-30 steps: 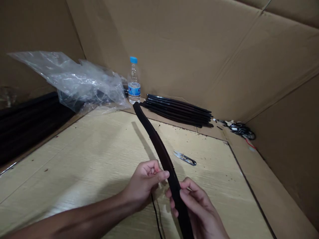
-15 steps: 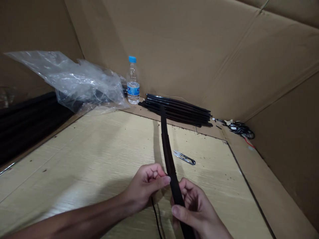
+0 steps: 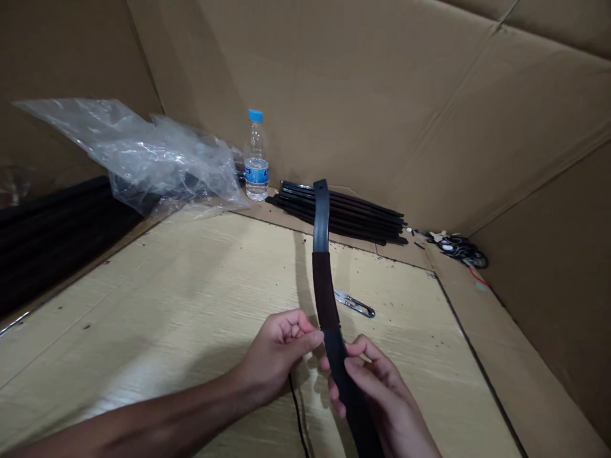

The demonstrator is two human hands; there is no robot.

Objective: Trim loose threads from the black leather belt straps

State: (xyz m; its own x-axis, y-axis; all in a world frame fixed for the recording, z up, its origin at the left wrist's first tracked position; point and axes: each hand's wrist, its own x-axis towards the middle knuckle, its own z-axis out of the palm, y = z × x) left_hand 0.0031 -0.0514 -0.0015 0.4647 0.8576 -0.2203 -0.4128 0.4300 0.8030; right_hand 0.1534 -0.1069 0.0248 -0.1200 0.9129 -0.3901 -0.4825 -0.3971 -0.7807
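A long, slightly curved black strip [image 3: 322, 222] points away from me over the table, with a small hole near its far tip. Around its middle sits a dark brown sleeve [image 3: 326, 289]. My right hand [image 3: 382, 388] grips the strip's near part between thumb and fingers. At the strip's left edge, just below the sleeve, my left hand [image 3: 289, 350] is closed in a pinch. A thin black cord [image 3: 298, 413] runs down from beneath that hand; its pinched end is hidden. Thread snips [image 3: 356, 305] lie to the right of the sleeve, partly behind it.
Several dark strips [image 3: 367, 219] are piled at the back beside a water bottle [image 3: 256, 168]. Clear plastic bags [image 3: 176, 165] cover part of a dark stack [image 3: 57, 235] at left. Tangled cords [image 3: 461, 247] lie back right. Cardboard walls [image 3: 334, 95] surround the pale tabletop [image 3: 191, 286].
The strip has turned about its length, so its flat face and holed tip now show. My right thumb has shifted up along it; my left hand has barely moved.
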